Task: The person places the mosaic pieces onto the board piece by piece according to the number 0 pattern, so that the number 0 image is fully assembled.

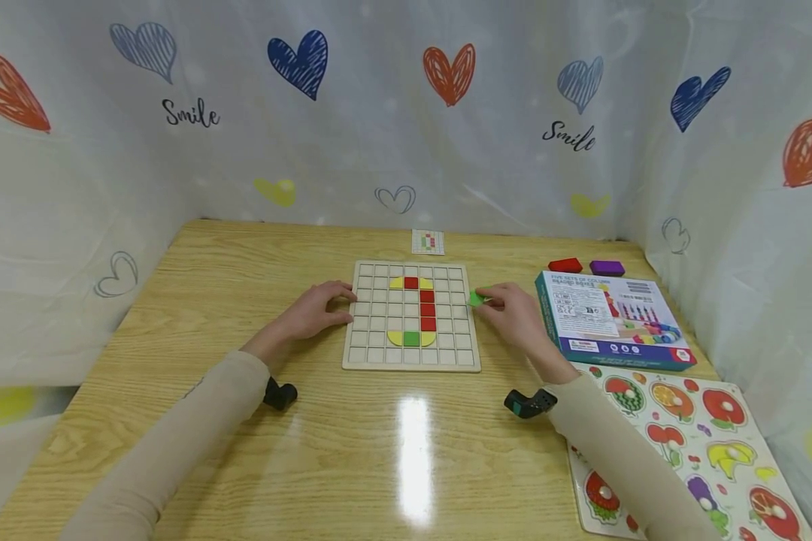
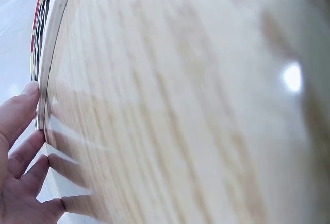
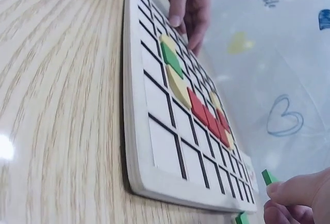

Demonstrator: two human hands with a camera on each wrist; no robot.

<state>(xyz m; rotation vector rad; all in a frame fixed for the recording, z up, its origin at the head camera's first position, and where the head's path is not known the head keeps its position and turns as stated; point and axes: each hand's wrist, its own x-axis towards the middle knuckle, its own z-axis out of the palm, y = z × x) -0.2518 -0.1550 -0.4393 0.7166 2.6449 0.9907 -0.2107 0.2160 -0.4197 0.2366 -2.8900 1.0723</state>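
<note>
A pale wooden grid board [image 1: 374,355] lies flat on the table. Set in its squares are red tiles [image 1: 428,309], a green tile [image 1: 411,339] and yellow rounded pieces [image 1: 395,337]. My left hand [image 1: 316,308] rests against the board's left edge, its fingers spread and its fingertips at the rim. Beside the right edge, my right hand [image 1: 510,312] pinches a small green tile [image 3: 269,176] between thumb and fingers. Another green piece [image 3: 242,218] is near the board's edge, partly cut off in the right wrist view. A small pattern card [image 1: 428,242] lies behind the board.
To the right lies a boxed set [image 1: 582,300], with a red block [image 1: 565,265] and a purple block [image 1: 607,268] behind it. A fruit puzzle board [image 1: 690,443] lies nearer, partly under my right forearm. A hanging curtain [image 1: 352,135] stands behind the table [image 1: 243,248].
</note>
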